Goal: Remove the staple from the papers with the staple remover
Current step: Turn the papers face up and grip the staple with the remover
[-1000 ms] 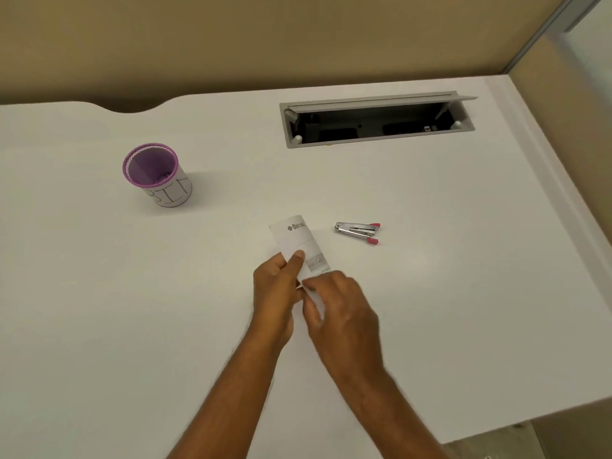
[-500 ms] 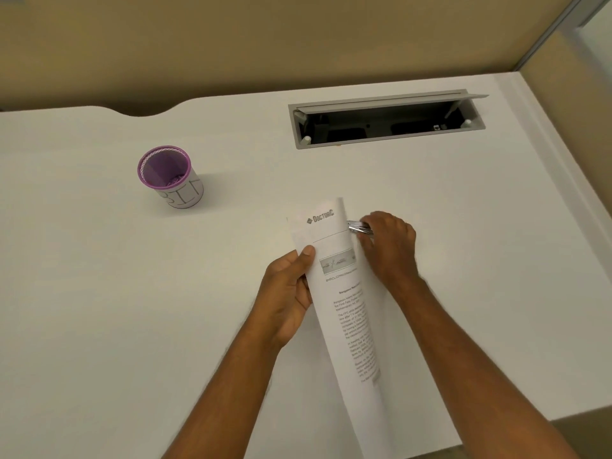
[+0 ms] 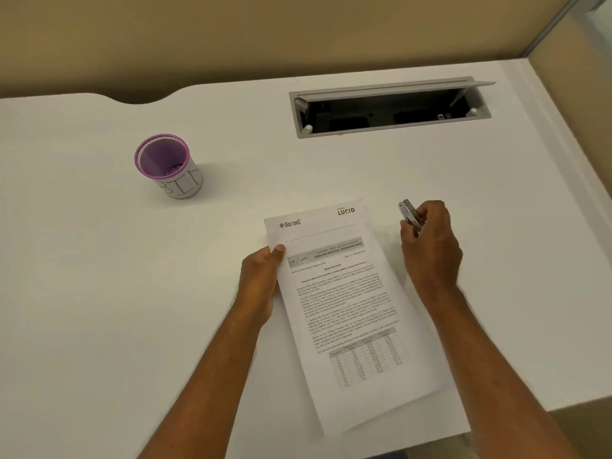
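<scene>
A: Starting nearest the person, what are the hands doing?

B: Two bare forearms are reaching in from the near edge of the white desk (image 3: 99, 293). The left hand (image 3: 261, 276) is gripping the left margin of the papers (image 3: 347, 309), thumb on top near the upper left corner. The right hand (image 3: 430, 246) is curled tight around the staple remover (image 3: 410, 215), holding it just right of the papers' top edge and apart from them; only its metal end is showing above the fingers.

A: And the papers themselves?

B: One printed set is lying face up and tilted, its lower corner reaching close to the desk's near edge. The staple is too small to make out.

A: Any containers?

B: Two. One purple-rimmed mesh cup (image 3: 167, 165) is standing upright, farther back on the left, well apart from the hands; something small and pale is lying at its bottom, but I cannot tell what. Beyond it, at the back right, one recessed grey cable tray (image 3: 390, 109) is sitting with its flap (image 3: 397, 89) propped up, its inside dark.

A: How much room is there?

B: Bare desk is lying wide on the left and between the papers and the tray. The desk's right edge is running beside a beige partition (image 3: 265, 34), which is also backing the far side.
</scene>
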`<action>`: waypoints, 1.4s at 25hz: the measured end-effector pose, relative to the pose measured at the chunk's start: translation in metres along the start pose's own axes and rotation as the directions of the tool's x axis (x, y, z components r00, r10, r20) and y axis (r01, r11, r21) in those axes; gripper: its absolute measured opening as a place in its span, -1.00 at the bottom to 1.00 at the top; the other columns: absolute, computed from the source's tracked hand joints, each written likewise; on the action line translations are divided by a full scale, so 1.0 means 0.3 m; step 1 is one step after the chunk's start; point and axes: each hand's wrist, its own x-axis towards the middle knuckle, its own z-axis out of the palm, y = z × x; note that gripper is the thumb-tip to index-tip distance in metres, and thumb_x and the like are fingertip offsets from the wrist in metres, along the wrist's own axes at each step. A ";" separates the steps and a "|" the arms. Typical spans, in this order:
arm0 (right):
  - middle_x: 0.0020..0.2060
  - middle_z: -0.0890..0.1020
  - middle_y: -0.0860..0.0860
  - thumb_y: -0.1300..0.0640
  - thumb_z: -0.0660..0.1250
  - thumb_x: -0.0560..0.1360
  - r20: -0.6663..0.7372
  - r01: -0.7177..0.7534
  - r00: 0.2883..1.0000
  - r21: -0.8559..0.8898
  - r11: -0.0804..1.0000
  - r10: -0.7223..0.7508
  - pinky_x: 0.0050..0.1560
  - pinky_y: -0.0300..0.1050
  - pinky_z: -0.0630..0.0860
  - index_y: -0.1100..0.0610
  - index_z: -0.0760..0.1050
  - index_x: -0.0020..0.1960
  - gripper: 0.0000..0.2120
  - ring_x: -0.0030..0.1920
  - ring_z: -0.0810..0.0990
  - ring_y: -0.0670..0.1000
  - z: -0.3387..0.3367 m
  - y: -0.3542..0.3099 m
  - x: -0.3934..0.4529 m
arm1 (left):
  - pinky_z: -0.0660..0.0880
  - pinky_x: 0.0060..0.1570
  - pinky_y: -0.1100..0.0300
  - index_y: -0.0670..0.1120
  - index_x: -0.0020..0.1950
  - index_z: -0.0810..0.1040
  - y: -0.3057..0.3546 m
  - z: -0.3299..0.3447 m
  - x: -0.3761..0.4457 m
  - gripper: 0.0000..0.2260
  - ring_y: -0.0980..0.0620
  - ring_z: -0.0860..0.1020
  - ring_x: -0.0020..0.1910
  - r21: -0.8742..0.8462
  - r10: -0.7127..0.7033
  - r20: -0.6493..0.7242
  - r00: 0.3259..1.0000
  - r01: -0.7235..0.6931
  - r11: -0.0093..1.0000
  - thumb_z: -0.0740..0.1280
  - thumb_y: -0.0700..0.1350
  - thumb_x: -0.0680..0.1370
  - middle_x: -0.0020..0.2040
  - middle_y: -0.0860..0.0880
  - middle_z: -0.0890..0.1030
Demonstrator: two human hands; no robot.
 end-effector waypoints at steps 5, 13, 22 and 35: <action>0.11 0.56 -0.13 0.05 0.34 0.60 0.046 0.036 0.998 0.169 0.985 -0.044 -0.10 -0.06 0.55 -0.05 0.36 0.21 -0.77 -0.01 0.60 -0.05 0.021 -0.076 -0.144 | 0.66 0.09 -0.16 -0.08 0.20 0.66 -0.050 -0.003 0.021 -0.78 -0.14 0.73 0.06 0.012 -0.037 0.060 0.998 0.036 0.999 0.27 -0.05 0.69 0.06 -0.09 0.77; -0.04 0.62 -0.12 0.10 0.45 0.53 0.338 0.020 0.931 0.332 0.943 -0.139 -0.12 -0.01 0.64 0.00 0.58 0.16 -0.79 -0.10 0.60 -0.07 0.182 -0.194 -0.432 | 0.68 -0.05 0.05 -0.12 0.16 0.66 -0.124 -0.040 0.044 -0.81 -0.08 0.75 0.01 -0.092 0.000 0.131 0.991 0.012 0.996 0.28 -0.10 0.68 0.11 -0.15 0.75; 0.02 0.65 -0.04 0.07 0.45 0.56 0.299 -0.043 0.952 0.329 0.943 -0.061 -0.05 -0.06 0.66 0.07 0.60 0.19 -0.77 -0.04 0.62 -0.03 0.208 -0.210 -0.422 | 0.69 -0.05 0.07 -0.15 0.16 0.70 -0.157 -0.030 0.059 -0.78 -0.13 0.74 0.05 -0.140 0.018 0.074 0.997 -0.007 0.990 0.41 -0.06 0.60 0.07 -0.16 0.76; 0.01 0.65 0.03 0.10 0.50 0.52 0.228 -0.003 0.972 0.268 0.963 -0.060 -0.12 -0.05 0.67 0.12 0.63 0.18 -0.74 -0.05 0.61 0.00 0.234 -0.224 -0.415 | 0.64 0.17 -0.09 -0.18 0.23 0.69 -0.157 -0.008 0.048 -0.74 -0.14 0.72 0.10 -0.050 0.055 0.011 0.998 -0.054 0.997 0.39 -0.06 0.62 0.10 -0.16 0.75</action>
